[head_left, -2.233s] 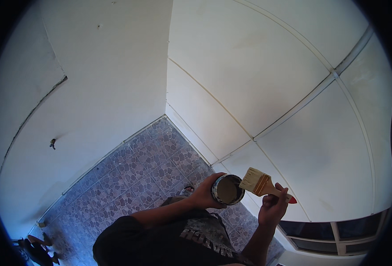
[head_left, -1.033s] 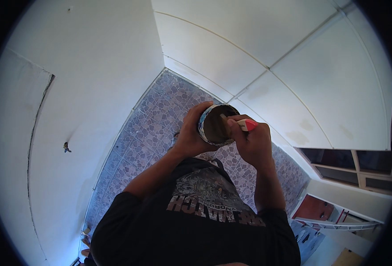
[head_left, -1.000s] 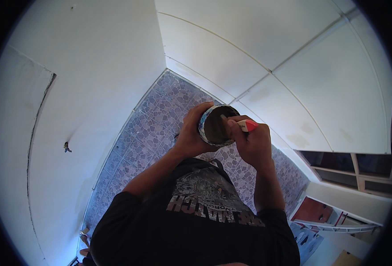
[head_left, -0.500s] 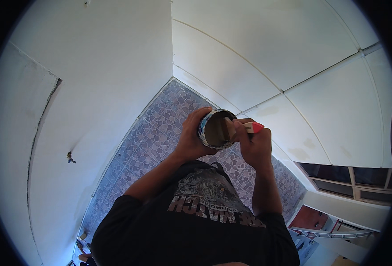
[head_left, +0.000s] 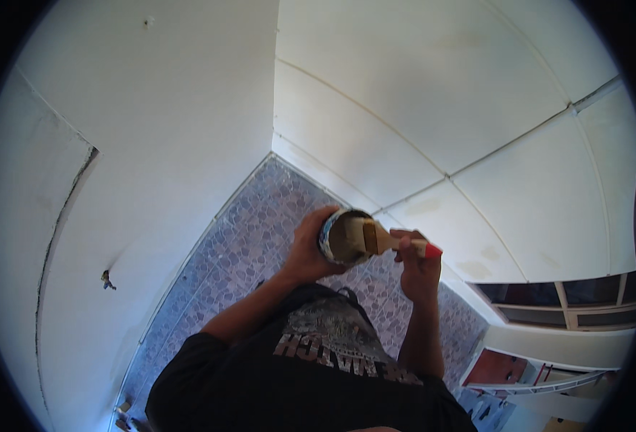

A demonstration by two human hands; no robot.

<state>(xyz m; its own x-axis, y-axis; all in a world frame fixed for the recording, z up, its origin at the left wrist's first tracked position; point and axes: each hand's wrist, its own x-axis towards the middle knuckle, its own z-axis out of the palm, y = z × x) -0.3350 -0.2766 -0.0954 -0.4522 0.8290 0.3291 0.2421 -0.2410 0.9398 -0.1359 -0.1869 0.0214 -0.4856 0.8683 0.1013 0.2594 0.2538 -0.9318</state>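
My left hand is wrapped round the side of a round can, whose open mouth faces up toward me. Between the fingers of my right hand is a flat paintbrush with a pale wooden handle and a red end. Its bristle head lies across the can's right rim, partly over the opening. Brownish shadow fills the inside of the can, and how much is in it cannot be made out.
A white wall with a small tap-like fitting rises on the left. White panels with seams stand ahead and to the right. Stone-patterned tiles cover the floor. At the lower right are a window frame and a ladder.
The brush has come partly out of the can, moving right, so its bristle head now shows at the rim. My right hand has shifted lower and its grip is further back on the handle.
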